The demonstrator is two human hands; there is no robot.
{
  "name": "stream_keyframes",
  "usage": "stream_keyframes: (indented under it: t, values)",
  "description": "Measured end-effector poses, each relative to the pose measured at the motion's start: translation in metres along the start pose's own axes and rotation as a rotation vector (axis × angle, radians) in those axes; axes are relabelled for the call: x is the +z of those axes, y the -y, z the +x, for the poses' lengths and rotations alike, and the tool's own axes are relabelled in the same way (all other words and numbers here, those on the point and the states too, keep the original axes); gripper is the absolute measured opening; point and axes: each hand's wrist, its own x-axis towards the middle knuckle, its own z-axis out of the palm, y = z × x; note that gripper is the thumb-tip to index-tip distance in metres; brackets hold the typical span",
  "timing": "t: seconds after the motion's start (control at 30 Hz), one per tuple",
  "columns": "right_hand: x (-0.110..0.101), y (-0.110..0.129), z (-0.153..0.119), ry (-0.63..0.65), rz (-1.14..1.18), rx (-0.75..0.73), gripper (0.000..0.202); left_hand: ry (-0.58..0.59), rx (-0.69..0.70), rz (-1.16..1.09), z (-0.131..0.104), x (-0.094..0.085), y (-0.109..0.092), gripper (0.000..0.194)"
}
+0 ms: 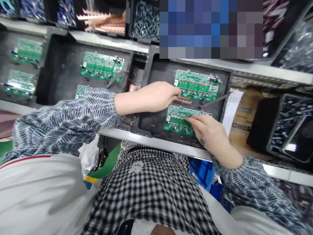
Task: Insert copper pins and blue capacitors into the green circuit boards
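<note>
Right hand [207, 129] pinches one thin strip [178, 117] on the near board [179, 128]; I judge I'm seating it, which calls for squaring it up. Farther, my left hand [163, 94] grips copper strips [184, 100] (too bunched to count). My tray [156, 71] holds two boards, the far board [197, 87] bearing two mounted strips [195, 91].

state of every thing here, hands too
left hand, pinching copper strip
copper strip, held over tray
right hand, fingertips at lower board
lower board, flat, partly covered by hand
upper board, flat in tray
tray, open, boards inside
right bin, open, metal parts inside
plastic bag, crumpled
</note>
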Motion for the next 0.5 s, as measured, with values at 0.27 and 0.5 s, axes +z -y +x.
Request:
stream_keyframes:
  t: [0.27, 0.5]
  values:
    - [-0.010, 0.006, 0.008, 0.047, -0.013, 0.058, 0.031, 0.067, -0.173, -0.034, -0.008, -0.014, -0.010, 0.032]
    - [-0.030, 0.035, 0.020, -0.086, 0.057, 0.047, 0.030, 0.310, -0.086, -0.261, -0.007, -0.016, -0.035, 0.030]
